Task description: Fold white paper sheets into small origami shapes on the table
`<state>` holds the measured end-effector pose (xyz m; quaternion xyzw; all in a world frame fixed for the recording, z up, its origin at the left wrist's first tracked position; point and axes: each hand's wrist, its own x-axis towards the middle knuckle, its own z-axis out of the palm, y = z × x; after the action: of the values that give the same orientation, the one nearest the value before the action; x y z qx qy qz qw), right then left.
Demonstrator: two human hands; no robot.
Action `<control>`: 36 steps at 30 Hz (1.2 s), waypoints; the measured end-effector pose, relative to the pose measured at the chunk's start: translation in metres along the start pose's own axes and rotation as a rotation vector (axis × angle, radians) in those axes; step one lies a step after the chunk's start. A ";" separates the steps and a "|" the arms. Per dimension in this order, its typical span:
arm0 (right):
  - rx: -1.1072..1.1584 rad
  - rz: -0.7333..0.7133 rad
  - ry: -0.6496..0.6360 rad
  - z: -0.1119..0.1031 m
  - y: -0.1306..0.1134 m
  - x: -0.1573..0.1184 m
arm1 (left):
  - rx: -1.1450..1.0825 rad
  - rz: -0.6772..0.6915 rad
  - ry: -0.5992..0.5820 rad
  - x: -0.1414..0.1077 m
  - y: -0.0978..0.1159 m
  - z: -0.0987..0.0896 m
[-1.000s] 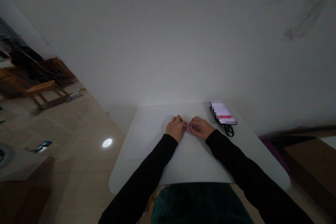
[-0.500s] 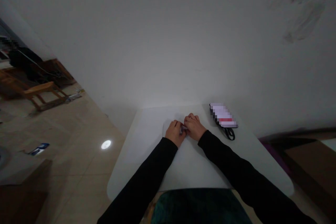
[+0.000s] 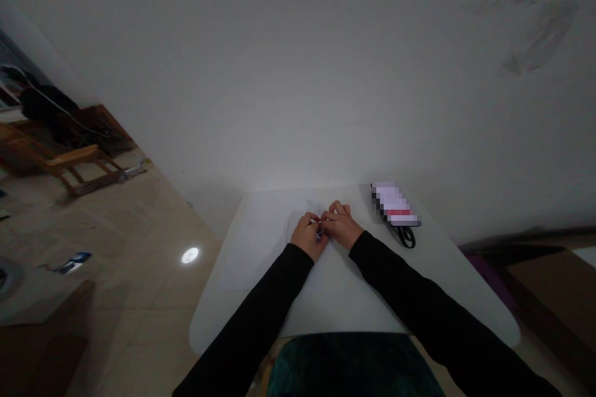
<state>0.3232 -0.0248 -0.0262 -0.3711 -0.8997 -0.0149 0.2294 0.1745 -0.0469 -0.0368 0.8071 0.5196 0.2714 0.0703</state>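
Note:
My left hand (image 3: 307, 236) and my right hand (image 3: 342, 226) meet at the fingertips above a white table (image 3: 354, 301). Between them, both pinch a small, thin pale item (image 3: 319, 231) with a bluish tint, mostly hidden by my fingers. A pale sheet (image 3: 321, 276) lies flat under my hands, and its edges barely show against the table. To the right of my right hand lies a pixelated flat white-and-red packet (image 3: 395, 205) with a black cord (image 3: 406, 236).
The table's far edge meets a white wall. A dark green padded shape (image 3: 354, 366) sits at the near edge, below my arms. Beyond the table's left side, a wooden chair (image 3: 69, 164) stands on a tiled floor.
My hands have come closer together, mainly through my right hand moving left. The small item now sits deeper between my fingertips.

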 end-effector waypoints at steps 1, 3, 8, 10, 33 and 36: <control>0.002 0.016 0.001 -0.001 0.000 0.000 | 0.021 -0.006 -0.003 -0.001 0.001 -0.001; 0.001 0.058 0.010 -0.002 0.001 -0.001 | 0.054 -0.012 0.012 -0.001 0.003 -0.003; -0.044 0.192 0.020 -0.003 0.007 -0.006 | 0.049 -0.054 0.070 0.002 0.002 -0.007; -0.057 0.226 0.011 -0.003 0.008 -0.007 | 0.036 -0.101 0.029 0.005 -0.001 -0.011; -0.020 0.355 0.083 0.010 0.017 -0.010 | 0.360 -0.058 -0.542 0.074 0.010 -0.029; -0.022 0.369 0.023 0.010 0.015 -0.009 | 0.374 -0.053 -0.572 0.076 0.013 -0.030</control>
<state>0.3352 -0.0178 -0.0414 -0.5321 -0.8135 0.0134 0.2343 0.1936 0.0093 0.0213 0.8357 0.5402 -0.0680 0.0712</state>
